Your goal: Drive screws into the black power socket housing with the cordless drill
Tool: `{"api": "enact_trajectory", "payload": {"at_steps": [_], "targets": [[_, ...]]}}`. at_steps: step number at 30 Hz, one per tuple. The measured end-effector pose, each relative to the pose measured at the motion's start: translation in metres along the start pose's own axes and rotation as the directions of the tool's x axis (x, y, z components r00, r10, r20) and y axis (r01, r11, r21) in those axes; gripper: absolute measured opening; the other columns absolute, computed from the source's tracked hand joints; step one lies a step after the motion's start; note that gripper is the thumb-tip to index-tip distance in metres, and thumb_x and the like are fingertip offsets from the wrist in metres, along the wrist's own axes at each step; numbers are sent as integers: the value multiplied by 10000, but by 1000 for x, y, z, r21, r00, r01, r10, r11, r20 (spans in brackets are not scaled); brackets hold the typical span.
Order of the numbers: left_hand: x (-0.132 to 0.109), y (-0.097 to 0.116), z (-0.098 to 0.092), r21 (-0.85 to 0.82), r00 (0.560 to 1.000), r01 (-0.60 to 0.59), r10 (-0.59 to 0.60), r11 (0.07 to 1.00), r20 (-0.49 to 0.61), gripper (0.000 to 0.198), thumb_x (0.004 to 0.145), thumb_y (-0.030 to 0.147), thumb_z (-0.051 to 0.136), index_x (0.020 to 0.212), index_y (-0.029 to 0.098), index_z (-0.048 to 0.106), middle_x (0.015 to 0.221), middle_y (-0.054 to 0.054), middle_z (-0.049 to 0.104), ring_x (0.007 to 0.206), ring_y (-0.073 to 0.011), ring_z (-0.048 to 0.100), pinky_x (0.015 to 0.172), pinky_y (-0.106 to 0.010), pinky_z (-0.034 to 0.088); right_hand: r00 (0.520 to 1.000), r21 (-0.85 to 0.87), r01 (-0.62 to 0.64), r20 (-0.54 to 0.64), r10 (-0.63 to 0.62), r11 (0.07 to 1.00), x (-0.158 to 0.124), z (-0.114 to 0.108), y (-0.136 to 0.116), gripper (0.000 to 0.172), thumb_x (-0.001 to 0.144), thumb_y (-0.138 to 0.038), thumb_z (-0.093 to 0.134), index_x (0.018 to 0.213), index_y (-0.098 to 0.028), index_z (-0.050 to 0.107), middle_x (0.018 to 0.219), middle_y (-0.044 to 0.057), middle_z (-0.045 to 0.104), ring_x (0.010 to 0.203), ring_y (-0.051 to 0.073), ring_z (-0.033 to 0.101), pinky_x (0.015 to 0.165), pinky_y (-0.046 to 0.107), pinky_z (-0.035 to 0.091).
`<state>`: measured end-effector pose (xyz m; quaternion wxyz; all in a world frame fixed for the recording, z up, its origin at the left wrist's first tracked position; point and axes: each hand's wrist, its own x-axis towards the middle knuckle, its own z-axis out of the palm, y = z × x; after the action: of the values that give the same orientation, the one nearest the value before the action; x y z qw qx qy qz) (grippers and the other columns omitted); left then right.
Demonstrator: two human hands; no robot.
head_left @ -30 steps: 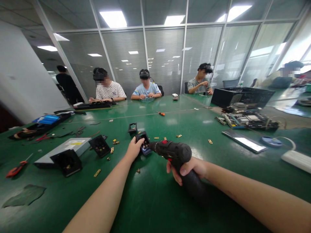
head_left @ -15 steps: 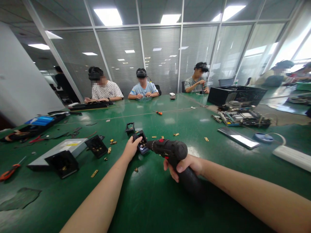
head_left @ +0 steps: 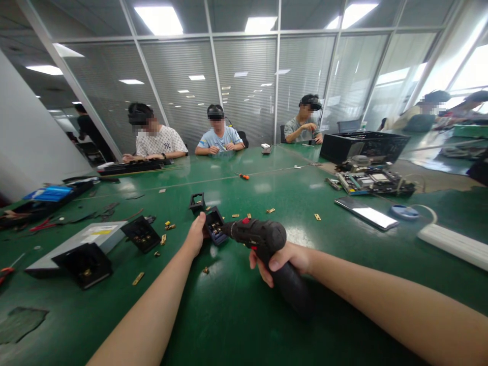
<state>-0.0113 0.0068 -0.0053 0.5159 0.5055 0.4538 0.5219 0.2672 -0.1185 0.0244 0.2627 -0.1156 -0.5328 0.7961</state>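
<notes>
My right hand point(head_left: 280, 259) is wrapped round the grip of a black cordless drill point(head_left: 257, 234) with red switches. The drill points left, and its tip is at the open side of a black socket housing point(head_left: 217, 235) with brass parts inside. Whether the bit touches a screw is too small to tell. My left hand point(head_left: 195, 235) is closed on the left edge of that housing, holding it tilted on the table. Just behind stands a black square frame point(head_left: 196, 202). Loose brass strips point(head_left: 270, 210) lie beyond the drill.
Two more black housings point(head_left: 141, 235) point(head_left: 84, 267) stand left, by a silver drive point(head_left: 72, 244). A phone point(head_left: 366, 213), a white power strip point(head_left: 453, 246), a circuit board point(head_left: 375, 180) and a black case point(head_left: 362, 147) are right. An orange screwdriver point(head_left: 244, 176) lies ahead. Several people sit across the table.
The whole view has shifted, so things sit a little further left. My left thumb has moved from over the housing's face to its left edge. The drill stays at the housing.
</notes>
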Motion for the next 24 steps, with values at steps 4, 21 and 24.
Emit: {"api": "enact_trajectory", "payload": {"at_steps": [4,21,24], "targets": [[-1,3,3,4,1000,9,-9,1000,-30,649,747,758,564,1000,164,628,840,-69,709,743,-235,688,640,-341,544,1000,18,-2,-4,2,1000,-1,-4,1,436,613,-232,650,1013,-60,640,647,53,701,557,174,637,596,279,471],[2,3,0,108,999,3,1,994,-43,667,762,755,531,1024,151,643,880,-78,725,788,-251,693,690,-378,551,999,53,-7,33,5,999,2,-8,3,428,630,-291,673,997,-79,619,661,45,701,543,170,640,597,280,476],[0,5,2,114,1000,-14,16,993,-23,648,779,745,522,1007,151,644,847,-68,719,759,-241,684,670,-367,547,999,68,-28,41,25,997,1,-8,5,443,622,-287,675,1010,-82,617,665,42,701,535,165,630,598,284,479]]}}
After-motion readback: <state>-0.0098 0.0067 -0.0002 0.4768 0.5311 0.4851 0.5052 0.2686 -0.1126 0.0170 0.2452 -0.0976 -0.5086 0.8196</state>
